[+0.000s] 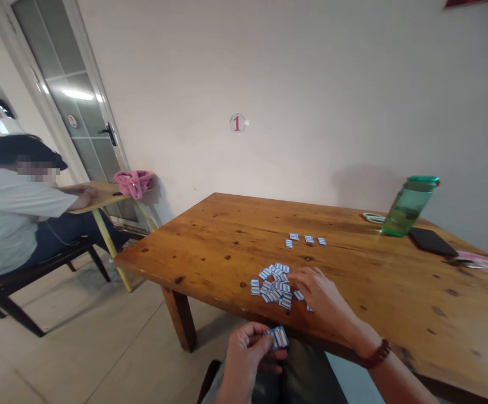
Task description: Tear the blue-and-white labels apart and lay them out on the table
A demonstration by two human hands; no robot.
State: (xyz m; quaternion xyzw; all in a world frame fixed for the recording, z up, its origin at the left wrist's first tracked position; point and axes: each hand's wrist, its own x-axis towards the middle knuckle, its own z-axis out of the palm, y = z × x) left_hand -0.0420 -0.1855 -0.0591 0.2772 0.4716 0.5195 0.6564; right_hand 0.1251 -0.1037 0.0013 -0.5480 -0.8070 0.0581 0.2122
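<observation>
Some kind of shared indoor room tbh, can't tell if it's an eatery or an office, going by the wall (311, 84) with a red 1 sign (238, 123), the glass door (53, 53), the wooden desk (193, 247) and a person (17, 207) sitting at a second desk (106, 192).

Right hand (322, 293) partly covers a blue-white card (309, 308). Card print too small to read. Red thing (463, 3), upper right, cut off, can't ID.
</observation>
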